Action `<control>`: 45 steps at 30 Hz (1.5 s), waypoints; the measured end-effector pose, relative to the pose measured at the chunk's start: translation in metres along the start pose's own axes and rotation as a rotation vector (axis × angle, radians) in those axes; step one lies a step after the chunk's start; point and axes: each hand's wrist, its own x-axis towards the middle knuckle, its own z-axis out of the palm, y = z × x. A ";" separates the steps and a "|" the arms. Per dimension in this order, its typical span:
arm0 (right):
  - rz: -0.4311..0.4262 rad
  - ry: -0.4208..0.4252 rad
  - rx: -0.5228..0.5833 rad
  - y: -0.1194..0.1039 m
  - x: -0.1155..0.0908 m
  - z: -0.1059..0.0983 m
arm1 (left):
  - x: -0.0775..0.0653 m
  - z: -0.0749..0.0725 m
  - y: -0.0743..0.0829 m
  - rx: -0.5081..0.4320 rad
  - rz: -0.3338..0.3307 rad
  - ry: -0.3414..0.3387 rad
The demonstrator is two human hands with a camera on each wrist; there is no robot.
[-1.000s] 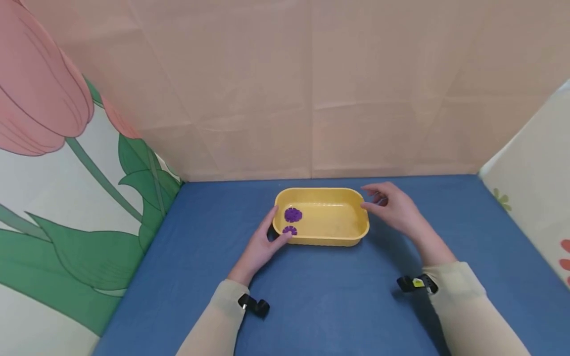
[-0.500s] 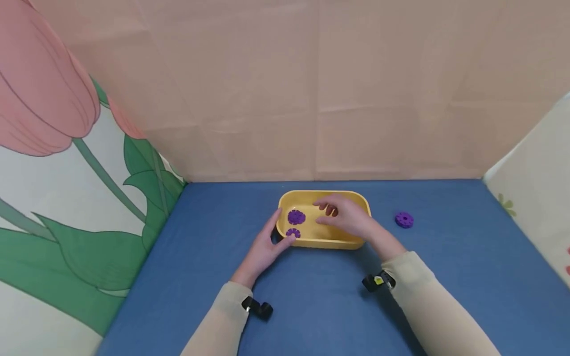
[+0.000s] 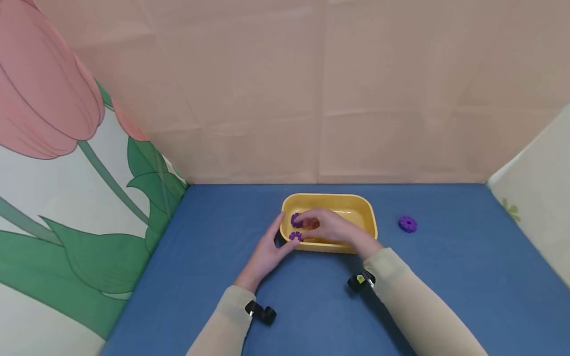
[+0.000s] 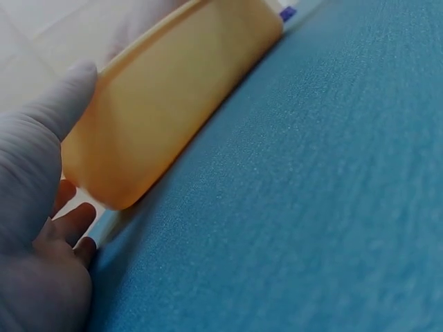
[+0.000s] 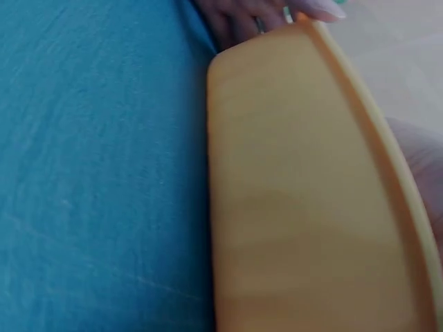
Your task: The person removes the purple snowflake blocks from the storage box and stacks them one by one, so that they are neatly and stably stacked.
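A yellow plastic tray [image 3: 365, 220] with rounded corners stands on the blue cloth. My left hand [image 3: 265, 252] holds its left end, thumb at the front rim and fingers round the side; the left wrist view shows that thumb [image 4: 66, 100] on the tray wall. Inside, at the left, lie two purple notched discs: a rear one [image 3: 295, 223], partly covered by fingers, and a front one [image 3: 296, 237]. My right hand [image 3: 331, 228] reaches over the front rim into the tray, its thumb and index finger apart close by the discs. In the right wrist view the tray wall hides most of it.
Right of the tray, a purple notched disc piece [image 3: 407, 224] lies on the blue cloth [image 3: 311, 306]. A beige sheet [image 3: 249, 99] hangs behind the table. At the left stands a panel with printed tulips [image 3: 40, 89], and a pale panel [image 3: 539, 198] closes the right side.
My right hand has moved left from the tray's right end to the discs inside. The disc piece on the cloth came into sight. My left hand has stayed on the tray.
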 end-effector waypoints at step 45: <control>0.018 -0.122 -0.135 -0.007 0.006 0.018 | -0.023 -0.003 0.010 0.003 -0.067 0.056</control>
